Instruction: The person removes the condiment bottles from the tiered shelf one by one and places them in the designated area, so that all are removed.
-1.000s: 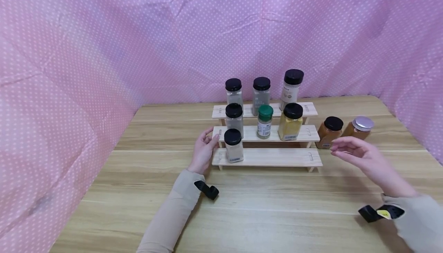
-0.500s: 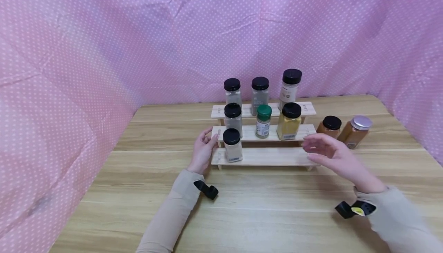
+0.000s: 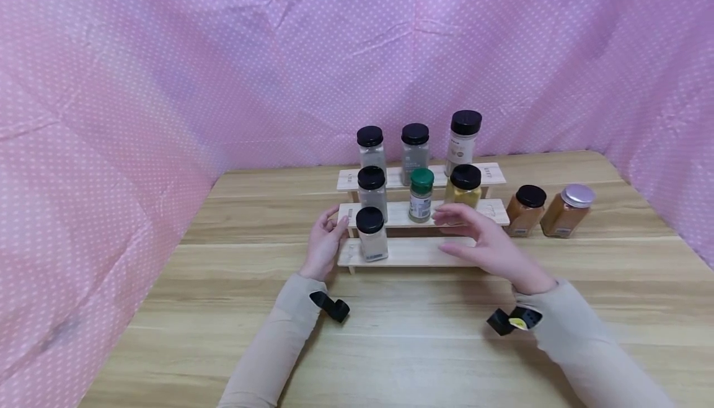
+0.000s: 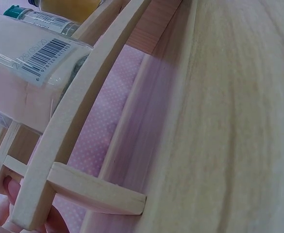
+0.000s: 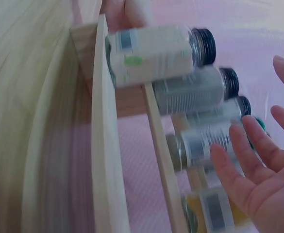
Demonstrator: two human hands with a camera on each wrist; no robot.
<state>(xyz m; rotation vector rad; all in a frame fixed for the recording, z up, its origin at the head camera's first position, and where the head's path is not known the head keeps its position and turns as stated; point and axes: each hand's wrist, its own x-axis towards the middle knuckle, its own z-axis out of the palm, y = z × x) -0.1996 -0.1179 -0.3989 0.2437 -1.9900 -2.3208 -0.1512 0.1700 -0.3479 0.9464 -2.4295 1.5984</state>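
A three-tier wooden rack [image 3: 424, 253] bears several spice jars. My left hand [image 3: 325, 243] grips its left end at the middle tier, thumb on the board's edge; the left wrist view shows only fingertips [image 4: 54, 221] by the frame. My right hand [image 3: 482, 243] hovers before the rack's right half, fingers spread and holding nothing, partly hiding a black-capped jar of yellow powder [image 3: 464, 192]. Left of these fingers stands a green-capped jar [image 3: 421, 200]. A black-capped jar of pale powder [image 3: 372, 240] stands at the bottom tier's left, a grey-looking jar [image 3: 372, 197] behind it.
Along the top tier stand a clear jar [image 3: 371, 154], a grey jar [image 3: 415, 159] and a tall labelled jar [image 3: 460, 147]. Right of the rack, a black-capped brown jar [image 3: 524, 212] and a silver-capped one [image 3: 566, 212] stand on the wooden table [image 3: 401, 346]. Pink dotted cloth [image 3: 334, 73] hangs behind.
My right hand has swept left, from beside the brown jars to in front of the rack. My left hand keeps its place on the rack; the jars stay where they were.
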